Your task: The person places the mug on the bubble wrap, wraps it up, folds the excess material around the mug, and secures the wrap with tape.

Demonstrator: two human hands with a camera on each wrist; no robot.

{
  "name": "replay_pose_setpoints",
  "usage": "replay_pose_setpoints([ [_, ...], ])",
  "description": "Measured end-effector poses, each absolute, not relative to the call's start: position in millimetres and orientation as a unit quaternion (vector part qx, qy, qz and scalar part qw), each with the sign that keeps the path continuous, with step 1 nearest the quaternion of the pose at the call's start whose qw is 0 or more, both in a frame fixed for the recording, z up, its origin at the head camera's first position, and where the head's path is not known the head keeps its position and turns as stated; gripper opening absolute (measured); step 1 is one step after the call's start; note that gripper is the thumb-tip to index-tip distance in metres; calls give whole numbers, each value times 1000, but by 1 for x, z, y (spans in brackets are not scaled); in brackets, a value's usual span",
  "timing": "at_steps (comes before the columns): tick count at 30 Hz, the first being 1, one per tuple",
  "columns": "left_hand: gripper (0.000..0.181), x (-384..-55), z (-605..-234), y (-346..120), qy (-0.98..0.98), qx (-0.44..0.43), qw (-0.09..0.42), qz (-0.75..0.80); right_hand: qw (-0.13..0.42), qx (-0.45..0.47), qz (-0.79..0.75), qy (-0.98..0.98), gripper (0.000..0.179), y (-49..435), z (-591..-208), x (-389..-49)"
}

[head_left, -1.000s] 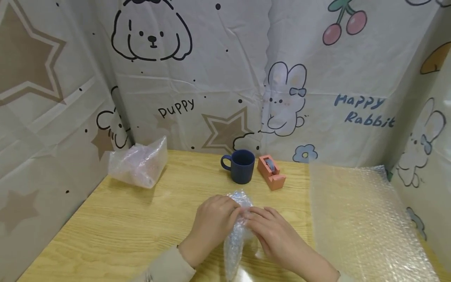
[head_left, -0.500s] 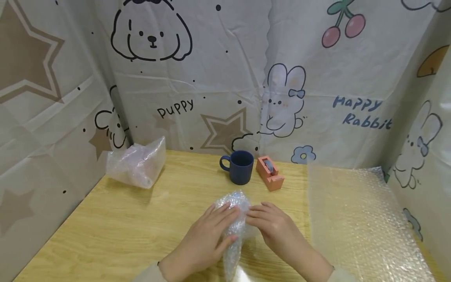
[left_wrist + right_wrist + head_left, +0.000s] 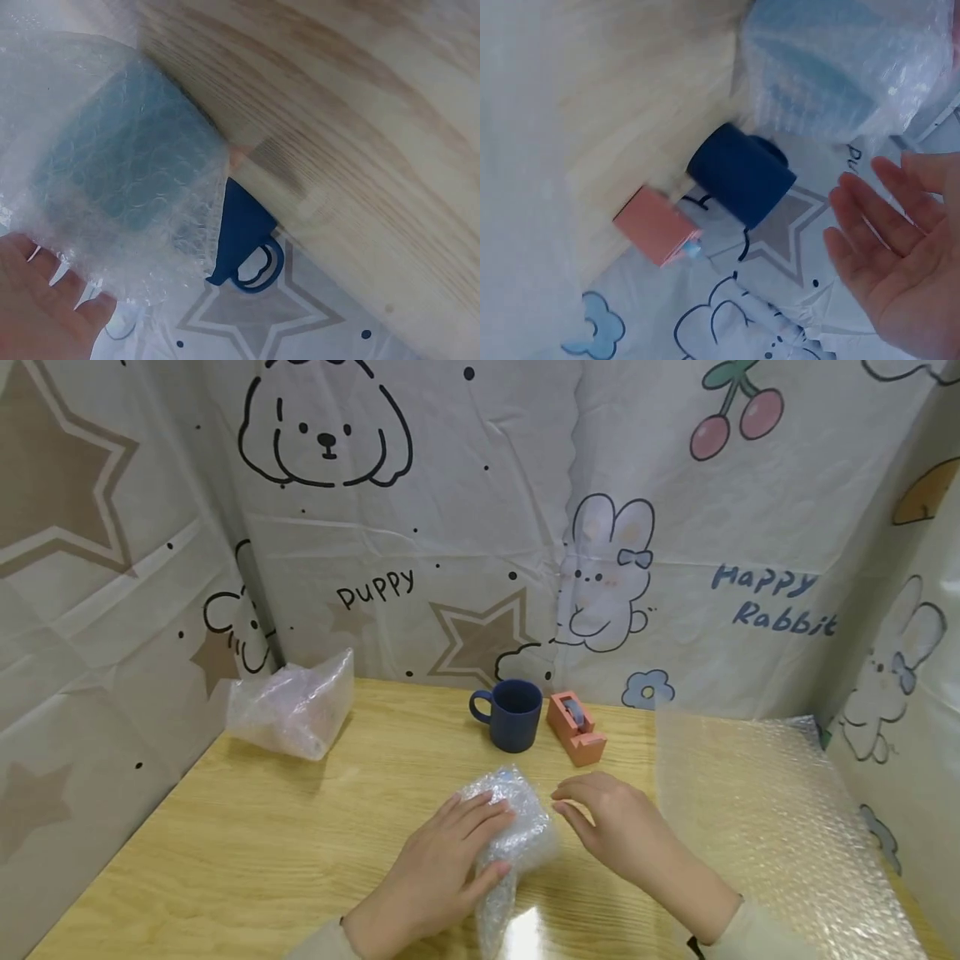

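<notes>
A bubble-wrapped bundle (image 3: 531, 831) sits at the front middle of the table, a narrow flap of wrap trailing toward the near edge. Through the layers, the left wrist view shows something light blue inside the bundle (image 3: 135, 150); its kind is blurred by the wrap. My left hand (image 3: 438, 868) lies over the bundle's left side, fingers spread and nearly straight. Just right of the bundle, my right hand (image 3: 618, 822) is in the air, holding nothing. In the right wrist view the right hand (image 3: 896, 244) has loosely bent fingers, palm facing the camera.
Behind the bundle stand a dark blue mug (image 3: 515, 718) and a coral tape dispenser (image 3: 577, 731). A flat bubble wrap sheet (image 3: 765, 835) covers the right side of the table. At the back left is another wrapped bundle (image 3: 292, 710), pinkish inside. Printed cloth (image 3: 420, 543) encloses the table.
My left hand went from pinching the wrap at the top to lying spread over the bundle. My right hand has let go and moved away rightward; the wrap's right side bulges out more.
</notes>
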State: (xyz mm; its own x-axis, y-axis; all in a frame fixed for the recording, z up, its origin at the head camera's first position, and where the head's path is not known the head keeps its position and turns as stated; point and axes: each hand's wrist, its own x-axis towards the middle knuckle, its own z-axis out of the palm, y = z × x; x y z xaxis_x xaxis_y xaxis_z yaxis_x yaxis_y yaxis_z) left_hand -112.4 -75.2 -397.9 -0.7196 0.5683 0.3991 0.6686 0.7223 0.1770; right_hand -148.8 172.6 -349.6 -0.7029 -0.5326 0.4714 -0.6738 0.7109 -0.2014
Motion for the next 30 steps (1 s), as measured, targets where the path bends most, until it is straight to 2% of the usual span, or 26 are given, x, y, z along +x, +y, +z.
replay_pose_setpoints([
  [3,50,-113,-398,-73,-915,-337,152,-159,129,270,139,-944,6,181,-342,-162],
  [8,50,-113,-396,-73,-921,-330,122,-164,75,220,95,-968,10,197,-340,-196],
  [16,50,-113,-391,-73,-927,-321,113,-160,37,154,62,-985,16,210,-359,-243],
  [23,50,-114,-391,-73,-926,-322,112,-160,16,108,78,-991,29,210,-377,-264],
  [30,49,-113,-390,-73,-927,-319,111,-165,-29,51,145,-988,30,205,-381,-278],
])
